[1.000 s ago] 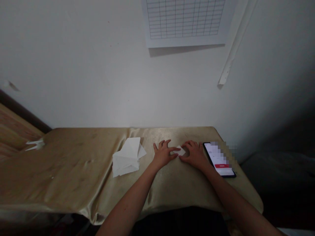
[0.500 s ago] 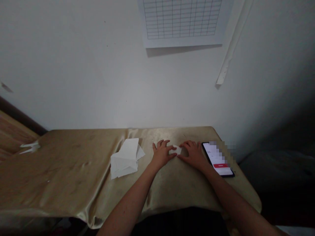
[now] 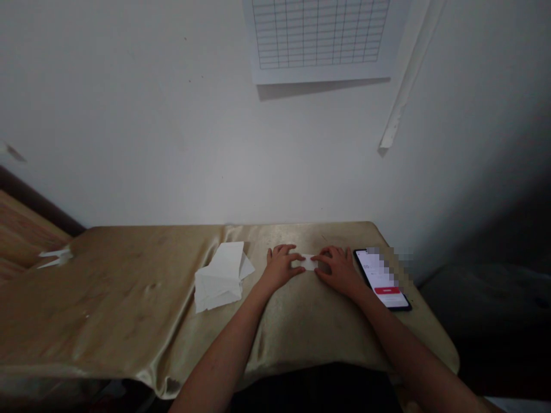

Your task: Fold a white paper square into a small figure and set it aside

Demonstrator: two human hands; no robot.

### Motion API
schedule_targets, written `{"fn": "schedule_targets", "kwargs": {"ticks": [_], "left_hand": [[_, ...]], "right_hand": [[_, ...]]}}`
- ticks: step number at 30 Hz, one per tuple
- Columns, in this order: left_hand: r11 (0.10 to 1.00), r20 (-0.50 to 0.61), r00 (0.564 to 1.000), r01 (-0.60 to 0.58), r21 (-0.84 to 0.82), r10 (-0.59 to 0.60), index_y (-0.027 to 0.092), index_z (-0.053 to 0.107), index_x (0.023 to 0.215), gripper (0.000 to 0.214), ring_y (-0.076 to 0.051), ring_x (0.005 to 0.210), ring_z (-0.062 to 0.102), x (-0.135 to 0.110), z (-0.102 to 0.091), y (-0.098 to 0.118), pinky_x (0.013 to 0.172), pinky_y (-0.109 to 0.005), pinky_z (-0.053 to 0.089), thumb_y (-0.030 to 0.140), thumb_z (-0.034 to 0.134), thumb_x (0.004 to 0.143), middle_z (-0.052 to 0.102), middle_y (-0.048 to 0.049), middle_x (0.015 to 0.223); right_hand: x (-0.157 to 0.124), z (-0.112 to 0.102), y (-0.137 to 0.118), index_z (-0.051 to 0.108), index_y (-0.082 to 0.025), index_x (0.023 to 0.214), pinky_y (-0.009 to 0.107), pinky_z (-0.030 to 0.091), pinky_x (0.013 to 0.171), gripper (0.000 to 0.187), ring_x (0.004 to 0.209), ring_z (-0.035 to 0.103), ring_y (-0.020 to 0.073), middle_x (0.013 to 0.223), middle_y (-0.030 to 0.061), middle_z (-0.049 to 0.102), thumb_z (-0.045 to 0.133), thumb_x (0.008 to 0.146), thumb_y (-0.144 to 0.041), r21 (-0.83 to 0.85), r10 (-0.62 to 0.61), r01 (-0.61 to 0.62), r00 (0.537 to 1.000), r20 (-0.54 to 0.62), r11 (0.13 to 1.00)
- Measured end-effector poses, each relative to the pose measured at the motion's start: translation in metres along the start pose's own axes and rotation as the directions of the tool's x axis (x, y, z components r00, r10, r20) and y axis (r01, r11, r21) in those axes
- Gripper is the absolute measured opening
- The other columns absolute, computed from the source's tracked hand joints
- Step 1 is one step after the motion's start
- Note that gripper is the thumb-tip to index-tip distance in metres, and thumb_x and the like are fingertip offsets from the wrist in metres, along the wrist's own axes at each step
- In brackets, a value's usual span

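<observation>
A small white piece of paper lies between my two hands on the cloth-covered table. My left hand has its thumb and index finger at the paper's left edge, the other fingers spread over the cloth. From the other side my right hand grips the right part of the paper with thumb and index finger, its remaining fingers curled. Left of my left hand rests a loose stack of white paper sheets, some folded or torn at the edges.
A phone with a lit screen lies right of my right hand. The gold cloth table meets a white wall. White scraps lie at the far left. A gridded sheet hangs on the wall.
The small paper, tilted before, now looks squarer between my fingers. My left fingertips have drawn slightly left, and my right fingertips reach further over the paper.
</observation>
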State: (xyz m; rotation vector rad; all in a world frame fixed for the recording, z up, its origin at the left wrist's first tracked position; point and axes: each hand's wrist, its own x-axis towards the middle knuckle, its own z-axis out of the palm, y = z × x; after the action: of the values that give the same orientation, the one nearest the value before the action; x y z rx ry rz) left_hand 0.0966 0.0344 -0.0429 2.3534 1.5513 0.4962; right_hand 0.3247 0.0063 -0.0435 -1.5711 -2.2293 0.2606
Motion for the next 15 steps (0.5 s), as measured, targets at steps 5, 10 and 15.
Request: {"fn": "schedule_targets", "kwargs": {"ticks": [5, 10, 15], "left_hand": [[1.000, -0.019, 1.000, 0.006, -0.009, -0.006, 0.038, 0.075, 0.108, 0.025, -0.032, 0.136, 0.043, -0.001, -0.001, 0.004, 0.115, -0.068, 0.021, 0.045, 0.076, 0.083, 0.058, -0.0014, 0.142], [1.000, -0.043, 0.999, 0.010, -0.028, -0.012, 0.034, 0.078, 0.097, 0.015, -0.030, 0.134, 0.046, -0.001, -0.001, 0.008, 0.116, -0.067, 0.023, 0.044, 0.072, 0.087, 0.060, -0.0013, 0.140], [0.999, -0.066, 0.997, 0.031, -0.025, -0.032, 0.032, 0.079, 0.091, 0.015, -0.029, 0.133, 0.048, 0.000, 0.002, 0.011, 0.117, -0.067, 0.022, 0.043, 0.069, 0.089, 0.062, -0.0015, 0.137]], "right_hand": [[0.001, 0.001, 0.001, 0.069, -0.037, 0.117, 0.069, 0.010, 0.116, 0.031, 0.127, 0.047, 0.0299, 0.128, 0.0050, 0.060, 0.062, 0.087, -0.036, 0.021, -0.004, 0.004, 1.000, -0.010, 1.000], [0.001, 0.002, 0.000, 0.071, -0.034, 0.111, 0.069, 0.006, 0.116, 0.026, 0.131, 0.046, 0.0279, 0.128, 0.0021, 0.065, 0.058, 0.088, -0.029, 0.097, -0.046, 0.046, 0.999, -0.003, 0.994], [0.002, 0.005, -0.002, 0.072, -0.030, 0.104, 0.071, 0.002, 0.116, 0.020, 0.129, 0.048, 0.0290, 0.125, 0.0039, 0.068, 0.061, 0.088, -0.036, 0.163, -0.062, 0.065, 0.998, -0.026, 0.984]]}}
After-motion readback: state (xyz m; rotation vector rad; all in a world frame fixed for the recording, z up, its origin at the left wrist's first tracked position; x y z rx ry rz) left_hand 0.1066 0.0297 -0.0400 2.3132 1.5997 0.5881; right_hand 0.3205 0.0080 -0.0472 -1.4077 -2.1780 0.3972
